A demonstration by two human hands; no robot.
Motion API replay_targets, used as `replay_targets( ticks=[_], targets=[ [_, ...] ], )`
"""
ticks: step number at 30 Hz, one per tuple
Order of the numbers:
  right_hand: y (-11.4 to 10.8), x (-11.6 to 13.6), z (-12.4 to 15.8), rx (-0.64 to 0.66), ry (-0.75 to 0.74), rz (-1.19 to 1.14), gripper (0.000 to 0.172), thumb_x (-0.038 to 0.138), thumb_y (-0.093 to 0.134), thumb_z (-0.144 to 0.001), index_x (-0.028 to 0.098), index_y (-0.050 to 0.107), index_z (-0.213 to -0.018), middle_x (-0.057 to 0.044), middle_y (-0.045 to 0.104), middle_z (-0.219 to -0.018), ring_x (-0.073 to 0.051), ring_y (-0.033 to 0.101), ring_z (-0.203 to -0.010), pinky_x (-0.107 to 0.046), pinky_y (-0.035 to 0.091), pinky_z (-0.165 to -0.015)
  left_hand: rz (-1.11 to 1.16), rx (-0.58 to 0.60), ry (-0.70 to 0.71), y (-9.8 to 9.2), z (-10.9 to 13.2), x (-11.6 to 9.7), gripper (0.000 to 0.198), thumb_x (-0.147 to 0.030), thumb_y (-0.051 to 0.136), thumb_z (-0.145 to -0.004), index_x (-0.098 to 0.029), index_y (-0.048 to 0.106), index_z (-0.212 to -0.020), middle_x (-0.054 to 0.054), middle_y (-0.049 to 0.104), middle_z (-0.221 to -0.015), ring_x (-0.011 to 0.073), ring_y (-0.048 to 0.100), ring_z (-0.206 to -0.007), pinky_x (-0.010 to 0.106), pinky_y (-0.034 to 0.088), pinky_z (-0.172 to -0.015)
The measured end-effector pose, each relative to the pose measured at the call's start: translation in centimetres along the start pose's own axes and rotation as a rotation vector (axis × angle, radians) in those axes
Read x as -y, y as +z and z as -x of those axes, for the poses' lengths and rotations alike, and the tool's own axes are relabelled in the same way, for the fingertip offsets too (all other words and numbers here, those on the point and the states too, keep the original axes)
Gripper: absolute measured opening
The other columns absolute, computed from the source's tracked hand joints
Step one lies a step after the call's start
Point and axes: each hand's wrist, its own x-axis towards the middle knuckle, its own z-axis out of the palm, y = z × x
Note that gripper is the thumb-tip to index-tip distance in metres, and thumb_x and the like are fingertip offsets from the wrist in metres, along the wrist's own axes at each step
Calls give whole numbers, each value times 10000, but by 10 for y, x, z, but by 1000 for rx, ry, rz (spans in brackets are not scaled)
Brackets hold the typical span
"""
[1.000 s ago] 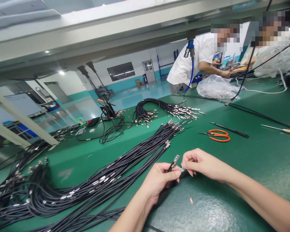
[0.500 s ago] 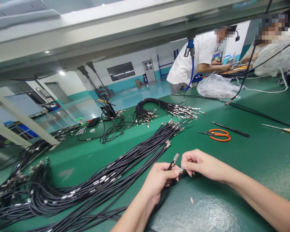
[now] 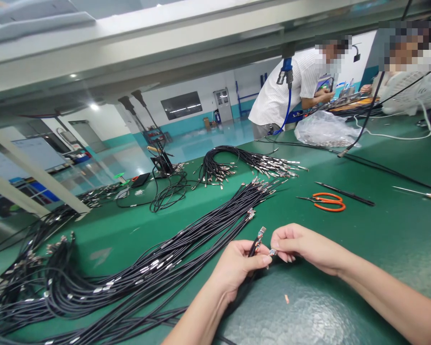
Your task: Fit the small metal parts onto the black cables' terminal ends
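A green desk (image 3: 380,230) fills the lower frame. A long bundle of black cables (image 3: 158,258) runs across it from lower left toward centre. At lower centre, the left hand (image 3: 237,268) has its fingers clenched on a single black cable (image 3: 253,248). The right hand (image 3: 305,247), just beside it, pinches a small metal piece (image 3: 272,251) in its fingers. Orange scissors (image 3: 325,202) lie above them, right of centre. The cable's metal terminal (image 3: 261,234) stands above the left thumb, near the piece.
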Motion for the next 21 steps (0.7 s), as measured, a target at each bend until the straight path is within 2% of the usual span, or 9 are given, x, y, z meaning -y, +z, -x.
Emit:
replay_targets(
  ticks=[9, 15, 21],
  targets=[
    [4, 0, 1, -24, -2, 53, 121, 187, 477, -711, 125, 525, -618, 25, 485, -510, -72, 390, -472, -198, 269, -480, 3, -8, -8, -2, -3, 5, 272, -278, 764, -539, -104, 633, -703, 11, 561, -579, 49, 376, -457, 196, 198, -449],
    [7, 0, 0, -101, -121, 337, 148, 221, 475, -774, 140, 535, -666, 9, 530, -591, -103, 450, -561, -215, 340, -548, -29, 6, 1, -7, -6, 9, 287, -331, 734, -575, -111, 617, -718, 2, 551, -583, 39, 306, -428, 211, 149, -435],
    [7, 0, 1, -26, -118, 236, 108, 205, 517, -768, 129, 550, -699, 1, 552, -622, -101, 470, -577, -205, 354, -553, -40, 6, -5, -6, -6, 7, 272, -314, 718, -586, -102, 614, -720, 6, 549, -583, 39, 312, -427, 207, 158, -434]
  ],
)
